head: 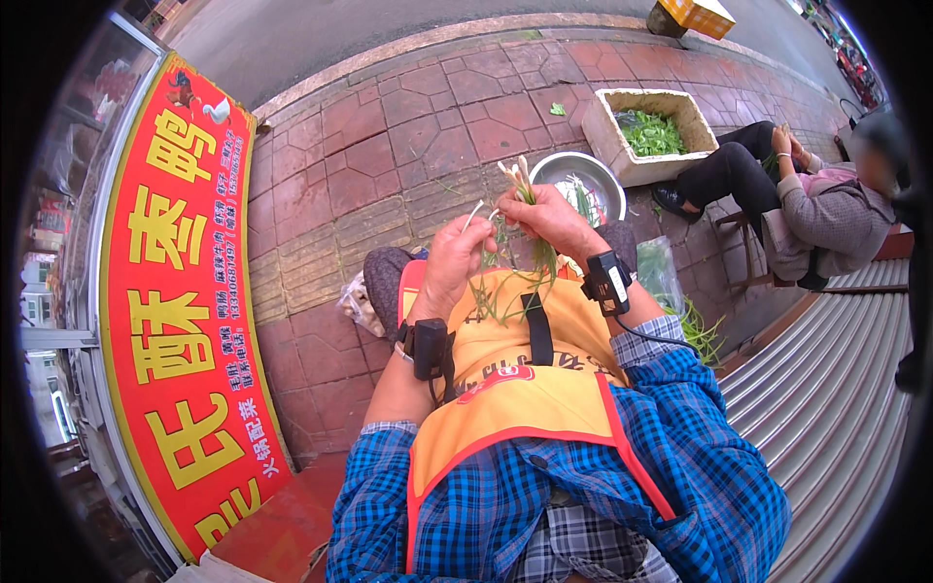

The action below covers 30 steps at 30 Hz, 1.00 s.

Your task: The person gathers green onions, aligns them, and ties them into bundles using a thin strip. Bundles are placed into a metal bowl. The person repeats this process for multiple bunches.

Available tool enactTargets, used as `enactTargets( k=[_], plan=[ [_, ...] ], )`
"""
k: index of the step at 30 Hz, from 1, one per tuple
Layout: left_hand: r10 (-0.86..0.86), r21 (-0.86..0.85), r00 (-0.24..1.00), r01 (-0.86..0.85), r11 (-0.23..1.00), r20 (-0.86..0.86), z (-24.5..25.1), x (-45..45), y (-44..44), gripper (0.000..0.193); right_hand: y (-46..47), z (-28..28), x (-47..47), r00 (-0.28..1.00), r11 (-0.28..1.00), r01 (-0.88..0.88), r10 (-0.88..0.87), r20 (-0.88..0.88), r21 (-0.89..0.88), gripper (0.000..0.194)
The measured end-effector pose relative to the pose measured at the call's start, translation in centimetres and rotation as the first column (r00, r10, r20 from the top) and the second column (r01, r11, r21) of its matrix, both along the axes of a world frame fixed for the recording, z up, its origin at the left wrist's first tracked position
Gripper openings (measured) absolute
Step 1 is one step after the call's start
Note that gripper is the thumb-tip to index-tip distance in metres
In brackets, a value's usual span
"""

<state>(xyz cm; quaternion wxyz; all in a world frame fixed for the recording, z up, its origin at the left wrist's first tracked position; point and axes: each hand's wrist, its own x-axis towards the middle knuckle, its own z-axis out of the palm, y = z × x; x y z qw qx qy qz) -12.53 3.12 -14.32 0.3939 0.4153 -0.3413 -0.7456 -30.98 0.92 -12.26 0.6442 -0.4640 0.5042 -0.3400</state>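
A small bunch of green onions (543,255), white root ends up and green leaves hanging down, is gripped in my right hand (557,222). Close beside it, my left hand (455,255) pinches a thin white stalk (474,216) between thumb and fingertips. The two hands are near each other above the yellow apron (510,350) on my lap; whether their fingertips touch is hard to tell. Just beyond my right hand, a round metal basin (614,178) on the paving holds more green onions with white stems.
A white foam box (609,149) holds leafy greens (651,133). Plastic bags lie at both knees, with long green leaves (696,331) at the right. A seated person (824,197) is at the right, near a metal shutter (824,408). A red sign (182,291) stands left.
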Motion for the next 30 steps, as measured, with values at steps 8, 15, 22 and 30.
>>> enactTargets(
  k=[8, 15, 22, 30],
  plan=[
    [0.000, 0.017, 1.000, 0.000, 1.000, 0.026, 0.1, 0.0, -0.4, 0.011, -0.7, 0.3, -0.3, 0.995, 0.993, -0.076, 0.069, -0.074, -0.092, 0.017],
    [-0.025, -0.011, 0.995, 0.027, 1.000, 0.096, 0.2, 0.1, -0.8, 0.011, -1.2, -1.0, 0.0, 0.990, 0.986, -0.098, 0.083, -0.111, -0.137, 0.017],
    [-0.046, 0.002, 0.998, 0.046, 0.999, 0.051, -0.2, 0.2, -1.2, 0.011, -1.7, -1.8, 0.0, 0.976, 0.963, -0.151, 0.109, -0.190, -0.224, 0.016],
    [0.030, 0.019, 0.993, -0.028, 0.999, -0.113, -0.8, 0.8, -1.6, 0.009, -3.3, -2.0, -1.0, 0.950, 0.988, 0.113, -0.137, 0.282, 0.101, 0.018]
  ],
)
